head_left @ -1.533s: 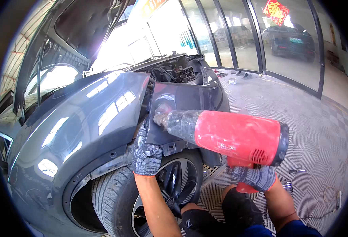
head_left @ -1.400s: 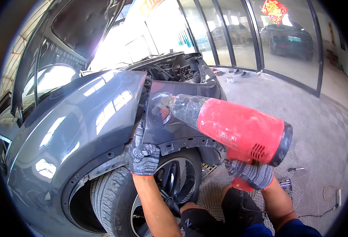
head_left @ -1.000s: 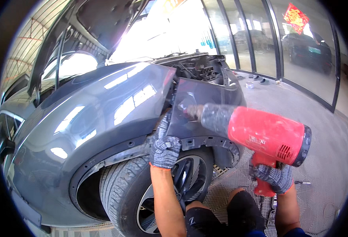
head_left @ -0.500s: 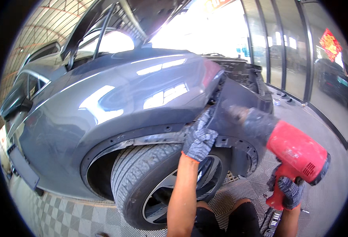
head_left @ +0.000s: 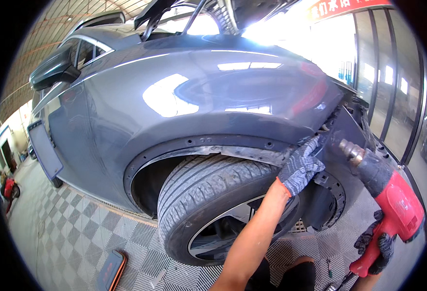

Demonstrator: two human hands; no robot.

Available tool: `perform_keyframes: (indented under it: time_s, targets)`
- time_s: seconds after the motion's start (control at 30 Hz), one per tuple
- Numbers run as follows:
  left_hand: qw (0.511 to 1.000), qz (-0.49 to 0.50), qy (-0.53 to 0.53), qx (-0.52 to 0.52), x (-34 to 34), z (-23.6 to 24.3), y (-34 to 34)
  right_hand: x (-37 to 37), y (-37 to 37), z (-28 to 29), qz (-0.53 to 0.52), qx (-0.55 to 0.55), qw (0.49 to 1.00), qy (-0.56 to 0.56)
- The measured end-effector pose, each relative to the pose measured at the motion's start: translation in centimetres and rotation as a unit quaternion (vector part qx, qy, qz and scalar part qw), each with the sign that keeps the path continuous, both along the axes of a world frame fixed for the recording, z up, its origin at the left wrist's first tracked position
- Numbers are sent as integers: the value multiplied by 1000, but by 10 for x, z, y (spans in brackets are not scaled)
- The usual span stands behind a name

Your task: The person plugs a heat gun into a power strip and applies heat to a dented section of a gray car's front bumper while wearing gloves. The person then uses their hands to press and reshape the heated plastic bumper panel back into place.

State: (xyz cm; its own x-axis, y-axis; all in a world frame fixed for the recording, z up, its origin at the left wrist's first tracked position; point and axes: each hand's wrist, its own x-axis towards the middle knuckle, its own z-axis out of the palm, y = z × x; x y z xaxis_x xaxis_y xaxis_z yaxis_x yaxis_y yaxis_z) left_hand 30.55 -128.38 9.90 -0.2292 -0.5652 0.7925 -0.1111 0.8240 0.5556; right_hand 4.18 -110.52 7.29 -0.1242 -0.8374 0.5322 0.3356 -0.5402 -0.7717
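My left hand (head_left: 301, 167), in a grey patterned knit glove, grips the edge of a dark bumper (head_left: 351, 177) where it meets the grey car fender (head_left: 223, 114), just above the wheel. Some of its fingertips are hidden at the seam. At the right, my right hand (head_left: 382, 250), gloved alike, is closed around the handle of a red heat gun (head_left: 401, 201). The heat gun's metal nozzle points up and left toward the bumper, with a small space between them. Beneath the wheel arch stands the tyre (head_left: 196, 199), its wheel turned outward.
A raised bonnet (head_left: 242, 17) rises at the back. A grey case with orange trim (head_left: 111, 271) lies on the patterned floor tiles (head_left: 90, 225). Tools (head_left: 337, 281) lie near my knees. Glass panels (head_left: 393, 72) line the right side, and a dark tablet-like panel (head_left: 45, 148) hangs on the car's left.
My view has swung left, so the car sits farther right in it. The heat gun's nozzle has turned more upward. My left hand stays at the bumper seam.
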Motion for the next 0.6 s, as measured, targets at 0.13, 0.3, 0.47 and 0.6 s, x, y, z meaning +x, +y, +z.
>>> perform_keyframes:
  time_s: [0.13, 0.3, 0.47, 0.6]
  targets:
    - [977, -141, 134, 84, 3, -6, 2, 9, -4, -8, -89, -5, 996, 11]
    - [979, -146, 135, 37, -2, -3, -1, -10, -7, -5, -48, 32, 996, 61]
    - [975, -155, 142, 74, 1, -1, 2, -8, -7, -3, -43, 33, 996, 71]
    - [971, -161, 142, 108, 3, 0, 4, -7, -4, -5, -48, 38, 995, 73]
